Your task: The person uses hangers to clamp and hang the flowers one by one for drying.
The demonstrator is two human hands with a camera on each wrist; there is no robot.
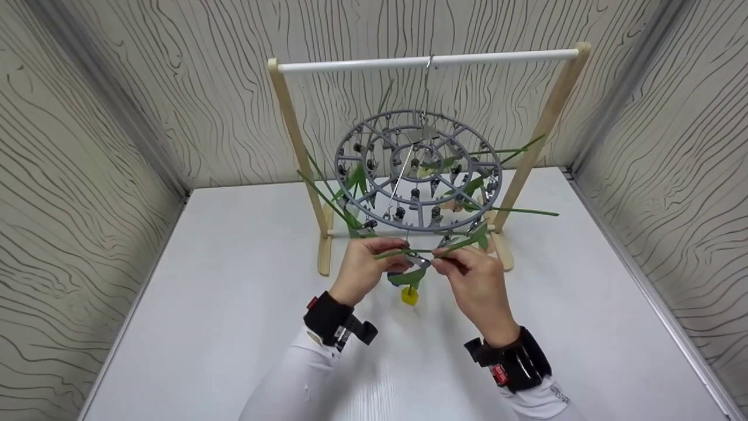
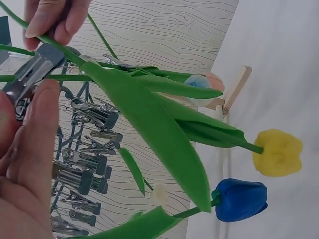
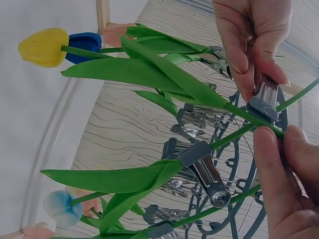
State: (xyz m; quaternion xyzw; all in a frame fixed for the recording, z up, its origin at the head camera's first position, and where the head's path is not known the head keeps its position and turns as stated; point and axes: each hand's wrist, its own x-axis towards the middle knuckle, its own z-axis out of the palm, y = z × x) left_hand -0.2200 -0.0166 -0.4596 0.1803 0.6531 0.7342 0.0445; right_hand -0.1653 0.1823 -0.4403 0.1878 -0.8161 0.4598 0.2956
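Note:
My left hand (image 1: 361, 269) pinches a metal clip with grey tips (image 2: 40, 69) below the front rim of the round hanging rack (image 1: 419, 227). The clip's tips lie over a green stem in the right wrist view. My right hand (image 1: 480, 282) pinches the stem of an artificial yellow tulip (image 2: 277, 153) between thumb and fingertips, close beside the clip. The flower hangs head down in the head view, its long green leaf (image 2: 149, 127) below the hands. A blue tulip (image 2: 241, 200) hangs close behind it.
The rack hangs by a hook from the white bar (image 1: 362, 64) of a wooden stand (image 1: 534, 140) on the white table (image 1: 234, 327). More tulips, including a light blue one (image 3: 63, 209), hang from several other clips. Stems stick out past the rack's sides.

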